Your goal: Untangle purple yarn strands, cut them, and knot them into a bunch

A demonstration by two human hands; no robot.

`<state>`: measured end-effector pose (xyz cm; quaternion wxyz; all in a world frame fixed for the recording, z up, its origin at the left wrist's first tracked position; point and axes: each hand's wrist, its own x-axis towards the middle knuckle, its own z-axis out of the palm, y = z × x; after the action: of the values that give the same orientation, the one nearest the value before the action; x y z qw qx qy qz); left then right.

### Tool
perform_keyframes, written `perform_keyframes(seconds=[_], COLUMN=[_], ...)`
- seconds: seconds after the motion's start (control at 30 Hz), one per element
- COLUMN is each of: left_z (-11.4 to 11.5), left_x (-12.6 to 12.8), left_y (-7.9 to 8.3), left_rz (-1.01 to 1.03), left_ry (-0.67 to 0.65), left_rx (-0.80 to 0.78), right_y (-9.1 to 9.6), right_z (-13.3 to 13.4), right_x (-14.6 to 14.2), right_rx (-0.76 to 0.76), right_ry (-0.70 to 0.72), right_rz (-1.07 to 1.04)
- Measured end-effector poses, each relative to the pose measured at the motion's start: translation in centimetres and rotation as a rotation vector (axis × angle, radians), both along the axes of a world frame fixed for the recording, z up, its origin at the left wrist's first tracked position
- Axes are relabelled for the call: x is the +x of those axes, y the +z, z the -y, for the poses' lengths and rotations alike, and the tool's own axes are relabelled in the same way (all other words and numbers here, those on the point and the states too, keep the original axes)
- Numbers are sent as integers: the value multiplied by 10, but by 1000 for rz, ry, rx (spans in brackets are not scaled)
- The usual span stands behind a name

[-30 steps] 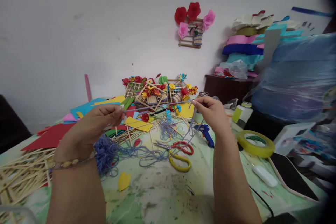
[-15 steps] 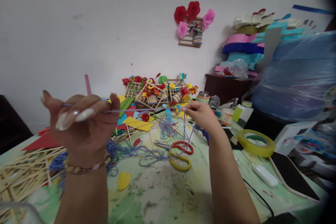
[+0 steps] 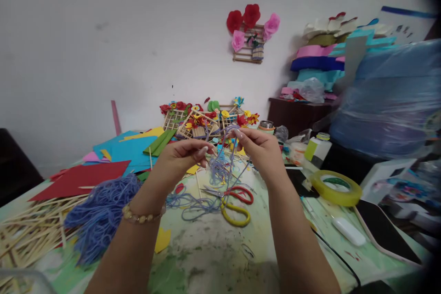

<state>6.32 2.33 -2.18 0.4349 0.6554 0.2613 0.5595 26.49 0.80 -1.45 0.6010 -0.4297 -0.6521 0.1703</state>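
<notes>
Purple yarn [image 3: 222, 140] hangs in loops between my two hands, above the table. My right hand [image 3: 257, 147] pinches the yarn between thumb and forefinger. To its left, my left hand [image 3: 186, 154] is closed in a pinch, fingertips close to the yarn; a strand appears to rise from them. Below the hands lie scissors [image 3: 236, 220] with one red and one yellow handle, blades pointing left. Loose yarn strands [image 3: 193, 206] trail over the tabletop beside the blades. A thick skein of purple yarn [image 3: 103, 216] rests left of my left forearm.
Wooden sticks [image 3: 34, 225] pile up at the left, near red paper [image 3: 82, 179] and blue paper [image 3: 134, 154]. Stick frames with paper flowers [image 3: 203, 121] stand at the back. At the right are a tape roll [image 3: 336, 188], a phone [image 3: 386, 229] and a white case [image 3: 348, 231].
My left hand has moved right and turned over, coming close to my right hand. The yarn, stretched taut before, now hangs slack in loops. My right hand has shifted slightly.
</notes>
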Motion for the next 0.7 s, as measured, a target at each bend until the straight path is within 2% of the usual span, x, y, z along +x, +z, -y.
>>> perform_keyframes(seconds=[0.1,0.2,0.33,0.4,0.57,0.7], left_z=[6,10,10,6,-10,-14], left_x=[5,6,4,3,-7,-34], left_y=[0,3,3,2,2,7], left_rz=[-123,-152,-139,-50,388,505], left_ry=[-6,13,96,183,456,575], left_rx=[66,107,114,85,30,78], right_y=[2,-1,-4,-4,-3,-5], right_z=[6,2,-5,-6,-11,-19], right_x=[-10,-13,-8,-4,10,27], right_rx=[8,0,-5,-19,-97,-96], right_ry=[77,116,30,-4,-34,-59], right_rz=[-68,-65,-98,-102,-204,-312])
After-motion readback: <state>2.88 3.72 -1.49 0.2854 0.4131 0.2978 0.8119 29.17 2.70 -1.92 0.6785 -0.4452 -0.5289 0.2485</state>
